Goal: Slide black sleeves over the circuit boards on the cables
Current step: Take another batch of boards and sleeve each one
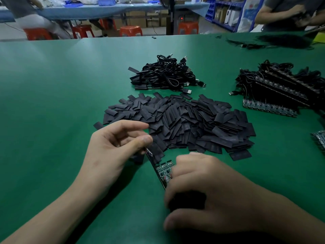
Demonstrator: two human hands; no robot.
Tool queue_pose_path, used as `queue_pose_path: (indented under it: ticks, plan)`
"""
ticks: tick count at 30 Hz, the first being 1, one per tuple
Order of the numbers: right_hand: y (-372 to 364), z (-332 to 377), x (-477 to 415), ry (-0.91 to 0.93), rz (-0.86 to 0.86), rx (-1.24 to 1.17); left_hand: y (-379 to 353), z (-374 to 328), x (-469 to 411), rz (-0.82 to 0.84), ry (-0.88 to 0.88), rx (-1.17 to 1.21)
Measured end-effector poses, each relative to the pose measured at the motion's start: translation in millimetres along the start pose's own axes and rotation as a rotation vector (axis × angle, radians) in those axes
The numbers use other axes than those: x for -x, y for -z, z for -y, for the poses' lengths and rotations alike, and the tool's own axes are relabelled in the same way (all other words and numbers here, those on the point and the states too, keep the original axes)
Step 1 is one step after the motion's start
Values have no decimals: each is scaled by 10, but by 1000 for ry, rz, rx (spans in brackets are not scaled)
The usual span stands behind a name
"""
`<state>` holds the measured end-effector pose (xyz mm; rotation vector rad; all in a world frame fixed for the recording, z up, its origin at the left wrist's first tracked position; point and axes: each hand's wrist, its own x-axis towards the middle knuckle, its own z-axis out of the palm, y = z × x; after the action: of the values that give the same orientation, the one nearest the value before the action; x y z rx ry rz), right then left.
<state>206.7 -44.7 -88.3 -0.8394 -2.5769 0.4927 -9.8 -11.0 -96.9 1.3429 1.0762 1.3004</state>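
Room: a workshop, with a blue-covered bench (105,9) and orange stools (131,30) beyond the far edge of the green table (52,85).
Open room: broad green surface lies left of the hands and runs to the far edge; a narrower strip lies right of the right wrist.
Sleeves: the sleeve pile (184,124) spreads mid-table, its near edge just beyond both hands.
Circuit board: the circuit board (164,170) slants between the hands, near the table's near edge.
Left hand: the left hand (112,147) pinches the board's far end under the thumb, forefinger free.
Right hand: the right hand (202,187) curls over the board's near end.
Far side: the cable bundle (165,74) sits beyond the pile; the board stacks (281,88) at right run off the frame.
Hidden: something dark under the right palm is unclear. I cannot tell whether a sleeve is already on the board.
Cut off: a person (288,13) at far right shows only torso and arms.
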Motion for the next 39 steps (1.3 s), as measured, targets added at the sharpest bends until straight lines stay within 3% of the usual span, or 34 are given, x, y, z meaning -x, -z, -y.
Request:
queue_pose_path:
  ticks: [2, 7, 9, 11, 14, 16, 19, 24, 31, 34, 39]
  plan:
    - [-21, -8, 2, -1, -25, -36, 14, 4, 1, 3, 5, -17]
    - [68, -36, 41, -179, -196, -663, 38, 32, -3, 31, -6, -75]
    - [110, -73, 46, -239, -206, -750, 41, 40, -5, 43, -1, -81]
    - [127, -103, 55, -257, -136, -693, 40, 32, -6, 41, 8, -51]
    - [74, -119, 60, -199, -34, -387, 38, 1, -17, 26, 48, 126]
    - [8, -110, 42, -160, -30, -223, 44, -15, -31, 12, 87, 253]
    - [-41, -63, 2, -152, -126, -171, 29, -24, -26, 27, 96, 303]
    - [-80, 59, -99, -267, -243, -234, -58, -23, 54, 49, -1, 175]
    - [-100, 50, -142, -409, -156, -751, -156, -35, 154, -35, -305, -120]
    - [-51, 50, -133, -424, -167, -892, -131, -3, 147, -54, -327, -190]
    - [52, 16, -112, -386, -226, -1155, -3, 95, 73, -79, -295, -524]
